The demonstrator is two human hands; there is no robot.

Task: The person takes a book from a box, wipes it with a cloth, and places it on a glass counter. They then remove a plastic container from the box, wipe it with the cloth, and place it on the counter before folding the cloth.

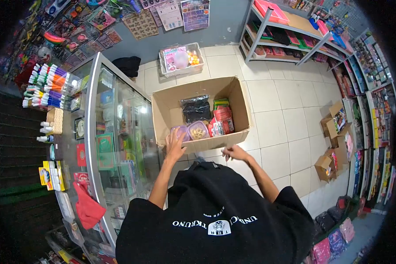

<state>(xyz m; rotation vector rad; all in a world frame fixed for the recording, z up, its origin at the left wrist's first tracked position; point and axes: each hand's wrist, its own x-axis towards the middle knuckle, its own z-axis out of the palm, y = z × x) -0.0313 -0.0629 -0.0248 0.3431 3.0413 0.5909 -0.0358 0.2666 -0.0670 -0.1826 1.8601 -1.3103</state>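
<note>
A large open cardboard box (198, 87) stands on the floor in front of me. My left hand (175, 143) reaches over its near left corner, fingers spread on a purple-lidded container (182, 132) inside. Beside that container is a second clear one (198, 130) with pale items in it. Red packets (223, 119) lie in the right part of the box, with green and yellow packs behind them. A black plastic-wrapped bundle (195, 109) rests against the far side. Outside the near wall, my right hand (234, 152) hovers with fingers curled; whether it holds anything is too small to tell.
A glass display case (119, 127) runs along the left. Beyond the box sits a white basket (197, 68) of goods. A metal shelf (290, 31) is at the back right; small cardboard boxes (324, 168) stand on the tiled floor (273, 123) by the right shelves.
</note>
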